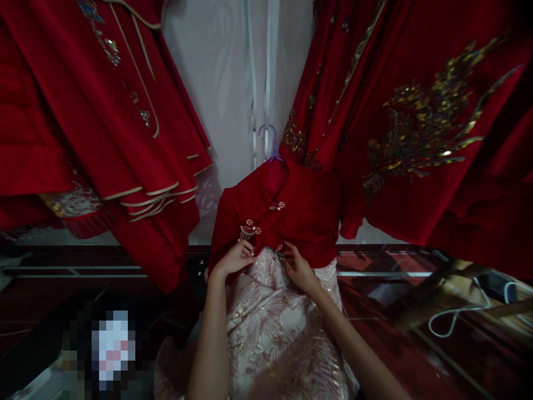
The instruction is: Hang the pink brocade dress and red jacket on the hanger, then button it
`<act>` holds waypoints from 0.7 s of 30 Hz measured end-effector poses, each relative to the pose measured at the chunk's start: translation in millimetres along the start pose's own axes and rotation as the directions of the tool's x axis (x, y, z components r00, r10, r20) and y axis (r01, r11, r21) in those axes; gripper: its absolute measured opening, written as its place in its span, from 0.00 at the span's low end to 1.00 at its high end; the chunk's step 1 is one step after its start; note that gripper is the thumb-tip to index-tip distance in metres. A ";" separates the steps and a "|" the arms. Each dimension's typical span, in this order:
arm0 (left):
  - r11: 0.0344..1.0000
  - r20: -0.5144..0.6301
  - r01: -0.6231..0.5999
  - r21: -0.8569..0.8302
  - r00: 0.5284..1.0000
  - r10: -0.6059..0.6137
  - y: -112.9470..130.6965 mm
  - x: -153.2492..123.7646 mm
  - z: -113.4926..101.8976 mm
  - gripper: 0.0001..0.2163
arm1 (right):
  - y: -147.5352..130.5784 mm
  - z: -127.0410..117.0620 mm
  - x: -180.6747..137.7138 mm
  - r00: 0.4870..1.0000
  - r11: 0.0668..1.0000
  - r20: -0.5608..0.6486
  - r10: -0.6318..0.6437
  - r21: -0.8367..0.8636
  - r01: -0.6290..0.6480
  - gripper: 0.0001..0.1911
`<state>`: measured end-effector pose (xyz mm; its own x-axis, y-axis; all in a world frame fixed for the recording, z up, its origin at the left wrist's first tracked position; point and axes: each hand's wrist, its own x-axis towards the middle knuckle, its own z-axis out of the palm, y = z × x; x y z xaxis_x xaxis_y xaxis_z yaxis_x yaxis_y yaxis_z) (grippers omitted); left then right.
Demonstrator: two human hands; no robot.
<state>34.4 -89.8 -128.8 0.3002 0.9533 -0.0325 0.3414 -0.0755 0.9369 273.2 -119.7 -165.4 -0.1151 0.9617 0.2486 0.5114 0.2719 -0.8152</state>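
Note:
A short red jacket (308, 216) hangs on a purple hanger (272, 141) in front of me, over a pale pink and gold brocade skirt (270, 328). Its front carries ornate jewelled clasps (249, 230). My left hand (235, 258) pinches the jacket's lower front edge just below the lowest left clasp. My right hand (296, 266) has its fingers closed on the hem beside a small clasp at the middle. Both hands meet at the jacket's lower opening.
Red embroidered garments hang to the left (95, 111) and right (425, 122), the right one with gold sequin work. A white wall (225, 83) shows between them. A dark glossy floor (375, 289) lies below, with a white cable (453, 319) at right.

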 end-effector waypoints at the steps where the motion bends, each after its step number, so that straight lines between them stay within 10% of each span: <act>1: 1.000 0.047 -0.010 -0.012 0.999 0.011 1.7 0.2 1.8 0.14 | -1.4 1.1 -2.3 1.000 1.000 0.016 0.012 -0.015 -0.011 0.29; 6: 0.996 0.138 0.042 -0.076 0.990 -0.031 8.2 0.3 3.9 0.11 | -5.5 -4.1 -11.8 0.998 0.996 0.066 0.005 -0.091 0.001 0.26; 21: 0.986 -0.115 -0.136 0.097 0.983 0.147 5.4 -4.1 -5.7 0.07 | -36.0 -4.5 -1.1 0.949 0.980 -0.246 -0.197 -0.059 0.188 0.08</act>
<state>29.9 -92.5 -121.6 0.2428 0.9591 0.1453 0.3825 -0.2323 0.8943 258.7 -130.7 -133.9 -0.0001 0.8508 0.5255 0.5304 0.4456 -0.7212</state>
